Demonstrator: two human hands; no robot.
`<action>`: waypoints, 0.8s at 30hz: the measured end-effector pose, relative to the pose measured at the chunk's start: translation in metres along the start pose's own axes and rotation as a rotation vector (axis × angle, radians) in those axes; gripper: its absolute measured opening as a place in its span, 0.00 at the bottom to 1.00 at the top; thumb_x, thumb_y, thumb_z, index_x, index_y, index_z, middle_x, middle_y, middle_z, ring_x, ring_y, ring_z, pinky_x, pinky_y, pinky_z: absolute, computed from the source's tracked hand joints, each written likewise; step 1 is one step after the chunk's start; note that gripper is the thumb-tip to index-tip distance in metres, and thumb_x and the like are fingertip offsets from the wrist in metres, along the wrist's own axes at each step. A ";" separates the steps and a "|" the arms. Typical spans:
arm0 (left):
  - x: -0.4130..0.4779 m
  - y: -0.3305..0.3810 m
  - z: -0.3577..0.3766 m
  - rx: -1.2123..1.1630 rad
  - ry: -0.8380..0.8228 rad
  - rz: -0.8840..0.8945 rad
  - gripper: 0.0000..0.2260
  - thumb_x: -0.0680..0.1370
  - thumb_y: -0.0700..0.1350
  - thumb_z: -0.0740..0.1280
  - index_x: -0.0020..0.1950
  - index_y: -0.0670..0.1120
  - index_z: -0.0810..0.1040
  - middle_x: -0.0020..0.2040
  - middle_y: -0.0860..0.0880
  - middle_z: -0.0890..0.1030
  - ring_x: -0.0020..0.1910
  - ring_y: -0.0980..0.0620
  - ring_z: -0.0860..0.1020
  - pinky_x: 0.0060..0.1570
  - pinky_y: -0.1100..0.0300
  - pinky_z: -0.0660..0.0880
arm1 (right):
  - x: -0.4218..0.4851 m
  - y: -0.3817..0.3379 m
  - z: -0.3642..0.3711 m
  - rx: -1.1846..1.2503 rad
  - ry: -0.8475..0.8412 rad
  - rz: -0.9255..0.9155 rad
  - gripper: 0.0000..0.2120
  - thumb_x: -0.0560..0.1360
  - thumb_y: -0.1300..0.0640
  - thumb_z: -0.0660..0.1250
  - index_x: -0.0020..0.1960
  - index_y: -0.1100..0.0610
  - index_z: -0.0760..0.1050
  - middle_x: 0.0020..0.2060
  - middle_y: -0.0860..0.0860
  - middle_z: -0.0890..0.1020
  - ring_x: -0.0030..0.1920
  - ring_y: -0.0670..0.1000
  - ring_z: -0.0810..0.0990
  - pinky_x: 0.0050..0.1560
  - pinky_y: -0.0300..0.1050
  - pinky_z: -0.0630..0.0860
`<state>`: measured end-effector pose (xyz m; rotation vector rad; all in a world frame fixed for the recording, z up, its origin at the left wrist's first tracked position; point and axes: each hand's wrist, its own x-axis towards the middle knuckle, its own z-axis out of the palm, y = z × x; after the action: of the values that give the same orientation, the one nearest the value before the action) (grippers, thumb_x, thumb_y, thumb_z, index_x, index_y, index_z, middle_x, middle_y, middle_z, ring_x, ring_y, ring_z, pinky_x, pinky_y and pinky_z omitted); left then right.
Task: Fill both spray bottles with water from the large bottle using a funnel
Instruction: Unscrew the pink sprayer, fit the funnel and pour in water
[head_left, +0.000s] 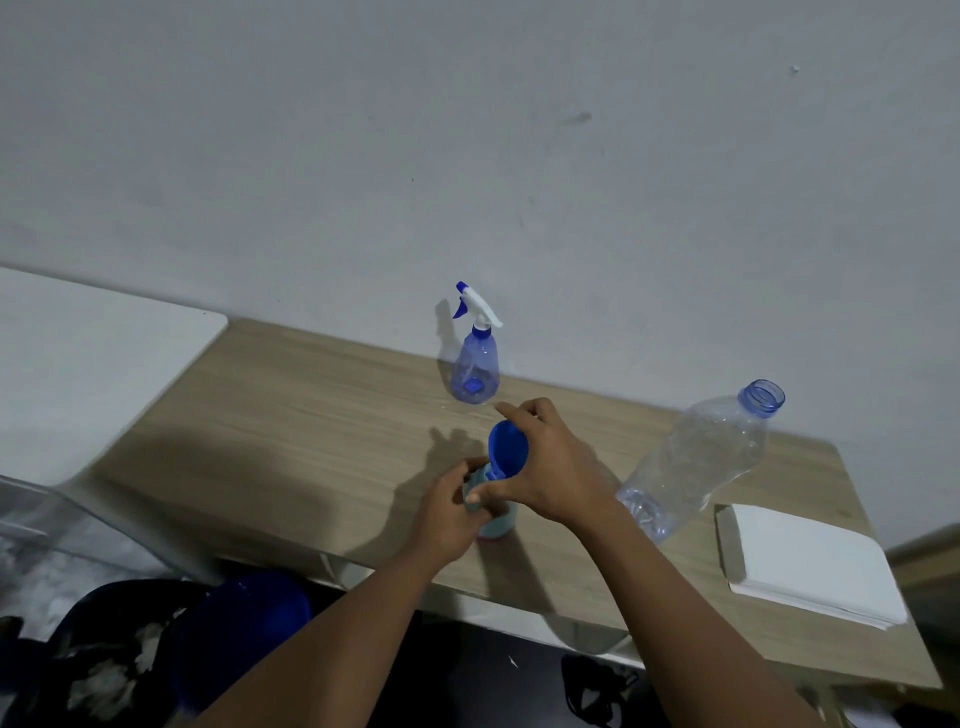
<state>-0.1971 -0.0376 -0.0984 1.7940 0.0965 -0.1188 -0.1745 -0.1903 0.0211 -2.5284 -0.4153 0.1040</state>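
Two hands on the near bottle. Left hand is wrapped round the pale teal bottle, which stands near the front edge of the wooden table. We see no trigger head on it, so we take it as one of the two spray bottles. Right hand pinches the blue funnel by its bowl, thumb low by the neck, index finger out past the rim. Funnel is tilted, bowl facing us, spout at the bottle mouth. Can't tell if it's seated.

Step as we read it: seating the funnel. To do it well:
- bring the funnel upright, spout fully down the neck, before any pour
- grip low on the bottle body so it can't tip; it's close to the table edge, so nudge it inward
- once seated, use the left hand to steady funnel and neck together, freeing the right for the pour

Large bottle stands uncapped to the right, well apart from the hands, just beside a white stack of paper. Its water level is hard to read. It looks thin-walled and a bit crumpled lower down, so we'd expect it to flex under a grip: pour slowly.

Blue spray bottle sits at the back near the wall, trigger head on, so it needs unscrewing before its turn.
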 end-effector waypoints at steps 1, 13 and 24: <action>-0.001 0.001 0.000 -0.004 -0.002 -0.001 0.23 0.65 0.43 0.78 0.57 0.55 0.78 0.48 0.51 0.85 0.48 0.51 0.83 0.45 0.58 0.81 | 0.003 -0.001 0.002 -0.003 -0.014 0.002 0.55 0.54 0.32 0.80 0.76 0.45 0.63 0.62 0.42 0.67 0.59 0.45 0.72 0.56 0.44 0.75; -0.005 0.005 -0.002 0.060 -0.002 0.019 0.15 0.66 0.44 0.77 0.51 0.51 0.80 0.39 0.54 0.83 0.41 0.55 0.82 0.43 0.56 0.80 | 0.003 -0.001 0.011 -0.023 -0.025 -0.042 0.58 0.53 0.31 0.79 0.77 0.45 0.58 0.70 0.42 0.67 0.66 0.49 0.72 0.62 0.52 0.76; -0.006 0.009 0.002 0.114 0.071 0.021 0.22 0.65 0.41 0.82 0.49 0.58 0.76 0.47 0.60 0.82 0.44 0.71 0.80 0.41 0.74 0.73 | -0.073 0.058 0.020 0.441 0.590 0.157 0.20 0.75 0.52 0.74 0.64 0.54 0.75 0.56 0.45 0.79 0.58 0.42 0.78 0.58 0.36 0.74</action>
<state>-0.2018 -0.0412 -0.0897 1.9132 0.1239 -0.0467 -0.2313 -0.2487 -0.0280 -2.0244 0.0446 -0.4357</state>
